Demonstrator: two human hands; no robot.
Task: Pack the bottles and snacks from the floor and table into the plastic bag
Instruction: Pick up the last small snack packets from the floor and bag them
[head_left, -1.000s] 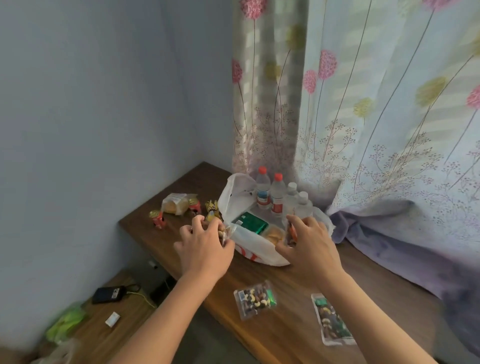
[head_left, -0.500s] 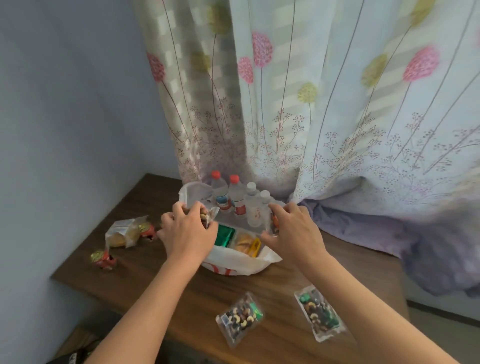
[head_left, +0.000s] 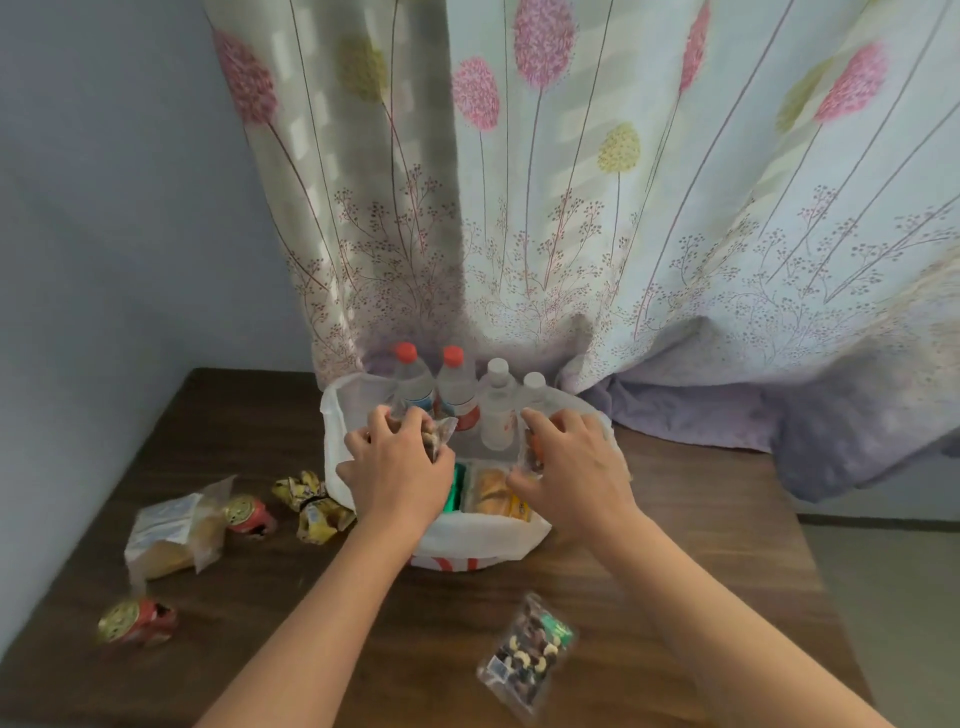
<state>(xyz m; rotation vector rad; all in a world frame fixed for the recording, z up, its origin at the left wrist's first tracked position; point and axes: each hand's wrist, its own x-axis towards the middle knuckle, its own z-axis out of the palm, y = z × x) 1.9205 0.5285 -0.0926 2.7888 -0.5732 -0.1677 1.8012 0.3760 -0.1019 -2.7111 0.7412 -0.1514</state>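
Can read no writing anywhere. On bag (head_left: 470, 538) front, only red marks, cut off by the fold. On bottles (head_left: 457, 387), red and blue labels, too blurred for a brand. On nut pack (head_left: 530, 654), a green label and a small white sticker, both illegible.

Inside the bag, at the back, four bottles upright before curtain (head_left: 571, 208): two red-capped, two white-capped, lower parts hidden by bag rim and hands. In front of them, one green pack (head_left: 457, 493), mostly covered by left hand (head_left: 395, 470), and one yellow pack (head_left: 493, 493) beside it.

Over the bag's left side, left hand with fingers curled round a clear pack (head_left: 440, 434) of something brown. Over the right side, right hand (head_left: 576, 467), fingers bent, pinching a clear packet (head_left: 529, 452); contents hard to tell.

Outside the bag on table (head_left: 260, 649): one nut pack near the front edge, one bread pack (head_left: 171, 530), two red-and-gold sweets (head_left: 248, 515), and a heap of yellow wrappers (head_left: 314, 506) just beside the bag, count unclear.
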